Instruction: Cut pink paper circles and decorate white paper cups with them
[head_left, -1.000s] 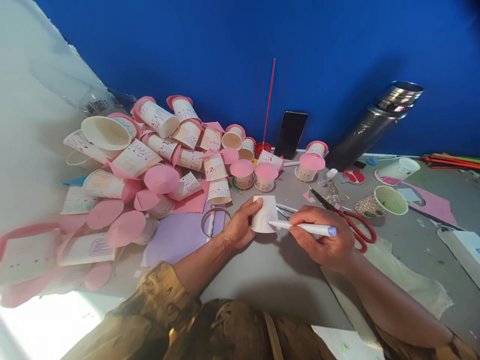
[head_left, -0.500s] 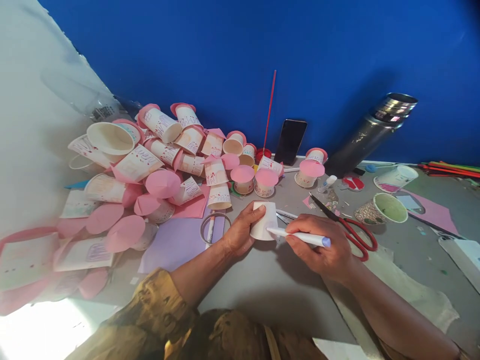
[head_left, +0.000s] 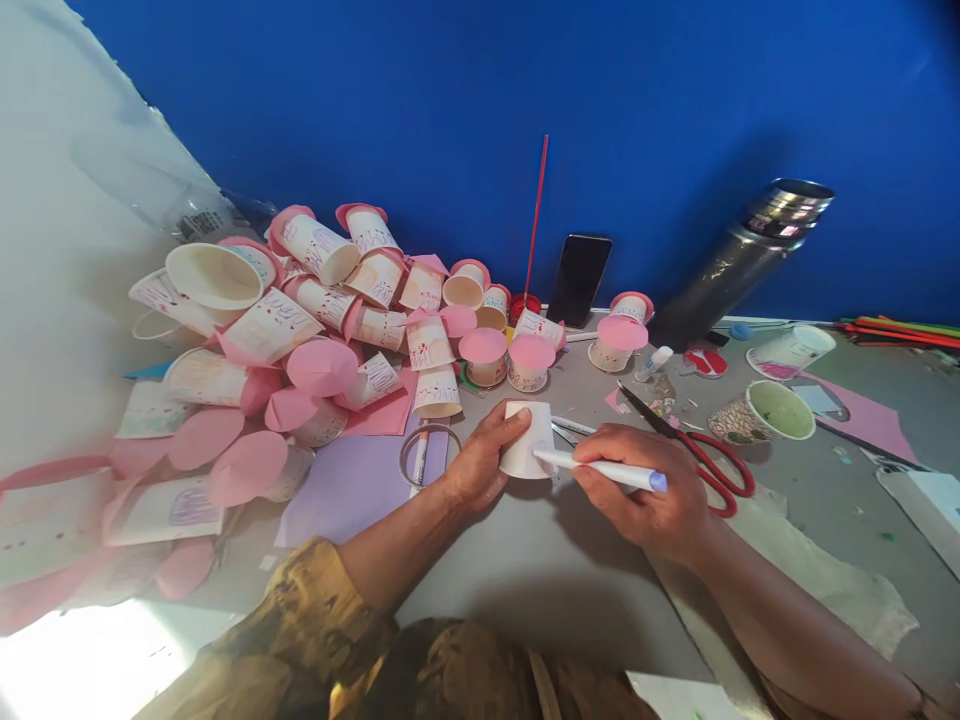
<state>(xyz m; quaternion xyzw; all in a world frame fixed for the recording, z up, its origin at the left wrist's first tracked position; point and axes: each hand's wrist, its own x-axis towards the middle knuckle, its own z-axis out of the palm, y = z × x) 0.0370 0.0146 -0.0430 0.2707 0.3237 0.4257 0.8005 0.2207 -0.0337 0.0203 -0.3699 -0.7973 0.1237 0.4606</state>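
Observation:
My left hand [head_left: 484, 458] is closed around the side of a small white paper cup [head_left: 528, 437], which it holds upside down over the table. In my right hand [head_left: 646, 490] is a white marker [head_left: 619, 473] with a lilac end, gripped like a pen. The marker's tip touches the cup's wall, where a faint pale purple mark shows. Red-handled scissors [head_left: 716, 468] lie open just beyond my right hand. Lilac paper [head_left: 330, 490] lies left of the cup, with a roll of tape [head_left: 405, 460] and another marker [head_left: 422, 452] on it.
Many decorated paper cups with pink paper discs [head_left: 322, 367] are heaped at the left. Against the blue wall stand a phone [head_left: 581, 280] and a dark flask [head_left: 731, 270]. A patterned cup [head_left: 757, 412] and pink paper [head_left: 862, 412] are at the right.
The marker has stayed against the cup with only a very slight shift, and the purple mark looks a little larger. The view has moved slightly. Both hands keep their hold.

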